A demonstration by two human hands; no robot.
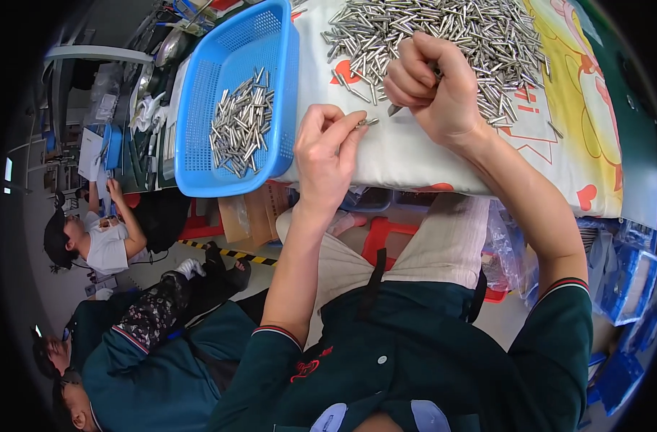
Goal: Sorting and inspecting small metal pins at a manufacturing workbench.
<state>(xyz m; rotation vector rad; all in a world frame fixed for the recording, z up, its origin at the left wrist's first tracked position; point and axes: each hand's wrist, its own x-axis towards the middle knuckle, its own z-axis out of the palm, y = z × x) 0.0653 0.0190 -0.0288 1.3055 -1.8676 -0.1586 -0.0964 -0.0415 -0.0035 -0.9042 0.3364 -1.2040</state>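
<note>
Between the thumb and fingertips of my left hand [324,150] is a small metal pin [371,122], held just above the cloth. My right hand [438,90] is closed in a fist to the right of it and higher in the view. A flat grey tip [395,110] of a small tool pokes out below that fist; the rest of the tool is hidden in the palm. Behind my right hand spreads a large heap of slim silvery metal pins [443,21]. To the left, a blue plastic basket [288,93] holds a smaller pile of similar pins [242,124].
A white and yellow printed cloth [408,162] covers the table. Several stray pins lie around the heap's edge. On the far left, other people [112,241] sit along the bench. Blue boxes and plastic bags [627,284] stand low at the right.
</note>
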